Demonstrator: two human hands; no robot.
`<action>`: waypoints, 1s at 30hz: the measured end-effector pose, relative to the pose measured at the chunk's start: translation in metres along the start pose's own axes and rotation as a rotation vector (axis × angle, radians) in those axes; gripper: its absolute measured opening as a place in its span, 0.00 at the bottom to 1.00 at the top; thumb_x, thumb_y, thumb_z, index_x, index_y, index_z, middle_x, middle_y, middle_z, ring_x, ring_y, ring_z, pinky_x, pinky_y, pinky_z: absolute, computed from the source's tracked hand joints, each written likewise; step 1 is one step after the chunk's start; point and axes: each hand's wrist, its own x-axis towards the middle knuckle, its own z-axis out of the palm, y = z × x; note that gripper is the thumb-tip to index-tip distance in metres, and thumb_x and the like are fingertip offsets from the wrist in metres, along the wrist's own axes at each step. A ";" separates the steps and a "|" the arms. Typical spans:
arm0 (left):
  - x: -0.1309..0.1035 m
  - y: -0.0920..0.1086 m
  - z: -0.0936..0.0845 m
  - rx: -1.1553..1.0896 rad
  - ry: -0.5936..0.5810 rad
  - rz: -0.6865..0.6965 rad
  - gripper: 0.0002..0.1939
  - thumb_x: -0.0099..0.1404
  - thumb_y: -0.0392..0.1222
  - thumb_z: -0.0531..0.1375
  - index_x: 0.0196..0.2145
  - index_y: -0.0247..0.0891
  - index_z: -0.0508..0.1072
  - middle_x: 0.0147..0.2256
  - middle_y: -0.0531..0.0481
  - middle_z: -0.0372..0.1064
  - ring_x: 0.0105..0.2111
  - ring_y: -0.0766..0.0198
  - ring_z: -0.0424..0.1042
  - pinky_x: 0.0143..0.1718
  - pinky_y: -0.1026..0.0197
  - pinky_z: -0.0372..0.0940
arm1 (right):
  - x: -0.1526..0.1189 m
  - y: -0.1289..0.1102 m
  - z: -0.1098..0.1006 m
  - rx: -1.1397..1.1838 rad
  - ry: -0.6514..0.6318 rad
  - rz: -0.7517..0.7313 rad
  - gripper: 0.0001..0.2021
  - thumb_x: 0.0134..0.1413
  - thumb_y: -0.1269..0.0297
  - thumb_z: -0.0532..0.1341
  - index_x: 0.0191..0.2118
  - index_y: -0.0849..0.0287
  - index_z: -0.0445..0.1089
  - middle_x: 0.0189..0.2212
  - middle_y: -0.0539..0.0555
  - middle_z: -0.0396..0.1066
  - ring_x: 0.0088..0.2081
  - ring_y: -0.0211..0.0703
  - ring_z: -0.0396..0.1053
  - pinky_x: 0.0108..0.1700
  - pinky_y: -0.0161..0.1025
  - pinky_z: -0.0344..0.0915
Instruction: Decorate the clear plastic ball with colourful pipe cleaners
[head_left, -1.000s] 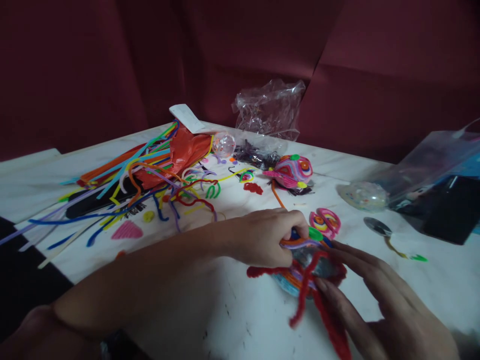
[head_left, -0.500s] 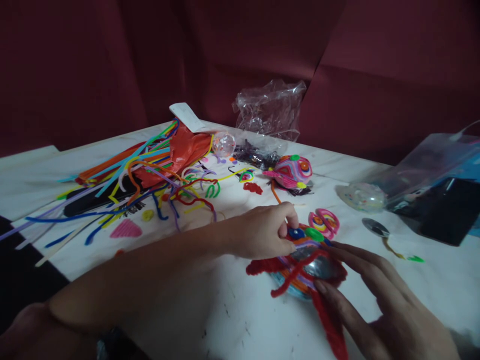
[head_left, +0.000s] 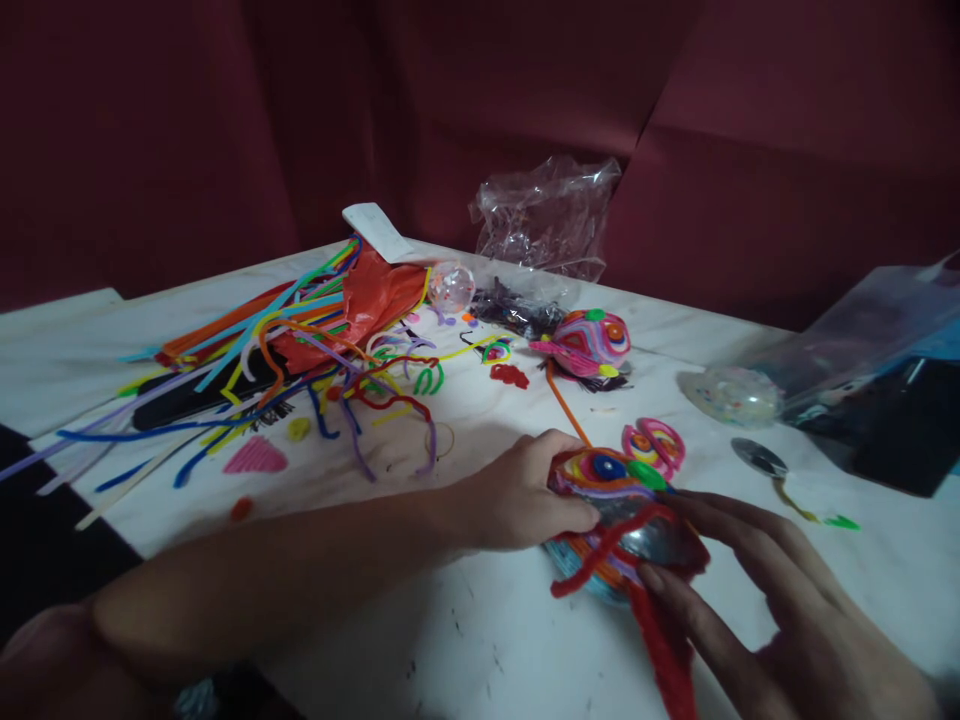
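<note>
A rounded craft made of coloured pipe cleaners lies on the table, with a shiny clear middle. Near its top are a blue button-like disc and a green oval. A loose red pipe cleaner crosses its front, and a broad fuzzy red strip hangs toward me. My left hand closes around the craft's left end, thumb on the front; some fingers are hidden behind. On the right side, my right hand holds it between thumb and fingertips.
Many pipe cleaners spill from a red wrapper at the left. Behind stand a pink craft, a clear ball and a crumpled clear bag. A pink spiral, a clear dome and a dark phone-like slab lie rightward.
My left hand has shifted from pinching at the blue disc to gripping lower around the left end, uncovering the disc. My right hand stays on the craft. The view has shifted slightly.
</note>
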 end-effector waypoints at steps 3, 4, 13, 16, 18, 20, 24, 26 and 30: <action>0.000 -0.002 -0.002 0.012 -0.013 0.037 0.25 0.51 0.36 0.59 0.49 0.34 0.63 0.42 0.46 0.68 0.39 0.62 0.69 0.39 0.60 0.64 | 0.000 0.000 0.000 0.016 -0.009 0.019 0.17 0.65 0.52 0.50 0.53 0.54 0.59 0.49 0.54 0.59 0.45 0.48 0.66 0.14 0.31 0.63; -0.001 -0.002 -0.003 0.020 -0.019 0.058 0.25 0.52 0.36 0.59 0.49 0.34 0.64 0.43 0.45 0.68 0.39 0.62 0.69 0.39 0.61 0.64 | 0.000 0.001 0.000 0.018 -0.010 0.023 0.17 0.65 0.52 0.50 0.53 0.54 0.59 0.49 0.54 0.60 0.44 0.48 0.67 0.15 0.30 0.64; -0.007 0.000 0.000 0.180 0.035 0.110 0.28 0.55 0.36 0.58 0.54 0.34 0.60 0.51 0.41 0.64 0.48 0.57 0.66 0.46 0.57 0.63 | -0.012 0.003 0.007 0.005 0.078 0.186 0.21 0.59 0.46 0.54 0.50 0.55 0.64 0.41 0.58 0.65 0.38 0.55 0.68 0.28 0.42 0.69; -0.008 0.000 0.000 0.254 0.062 0.106 0.29 0.55 0.38 0.58 0.55 0.33 0.60 0.54 0.40 0.61 0.52 0.55 0.62 0.52 0.54 0.59 | -0.016 0.001 0.009 0.010 0.100 0.219 0.22 0.58 0.44 0.55 0.49 0.55 0.65 0.38 0.57 0.65 0.38 0.56 0.67 0.31 0.43 0.68; -0.008 0.000 0.000 0.275 0.072 0.115 0.29 0.55 0.39 0.59 0.55 0.34 0.60 0.54 0.40 0.60 0.54 0.54 0.60 0.54 0.53 0.57 | -0.015 0.001 0.010 0.021 0.097 0.224 0.22 0.57 0.44 0.56 0.48 0.56 0.65 0.37 0.57 0.65 0.38 0.56 0.67 0.32 0.44 0.68; -0.008 0.000 -0.001 0.256 0.058 0.123 0.29 0.56 0.40 0.58 0.55 0.34 0.60 0.55 0.41 0.60 0.54 0.54 0.61 0.54 0.52 0.57 | -0.012 0.001 0.010 0.034 0.085 0.222 0.22 0.57 0.44 0.56 0.48 0.56 0.64 0.37 0.57 0.65 0.39 0.56 0.67 0.33 0.44 0.68; -0.007 0.001 0.001 0.170 0.019 0.109 0.28 0.56 0.37 0.58 0.54 0.34 0.60 0.53 0.41 0.62 0.51 0.56 0.64 0.51 0.54 0.60 | -0.004 0.003 0.009 0.079 0.040 0.167 0.19 0.61 0.47 0.53 0.50 0.55 0.62 0.42 0.56 0.64 0.41 0.53 0.66 0.36 0.43 0.66; -0.007 0.000 0.003 0.111 0.004 0.105 0.29 0.54 0.36 0.59 0.54 0.33 0.60 0.51 0.41 0.65 0.49 0.55 0.66 0.49 0.54 0.62 | -0.002 0.004 0.008 0.104 0.028 0.139 0.18 0.63 0.48 0.52 0.51 0.54 0.61 0.44 0.55 0.63 0.42 0.50 0.65 0.36 0.41 0.65; -0.006 -0.005 0.006 0.001 -0.017 0.141 0.30 0.52 0.36 0.62 0.53 0.32 0.60 0.49 0.39 0.67 0.47 0.53 0.68 0.44 0.56 0.64 | -0.003 0.003 0.005 0.096 0.038 0.122 0.17 0.64 0.49 0.52 0.50 0.54 0.61 0.44 0.53 0.62 0.42 0.47 0.65 0.36 0.39 0.64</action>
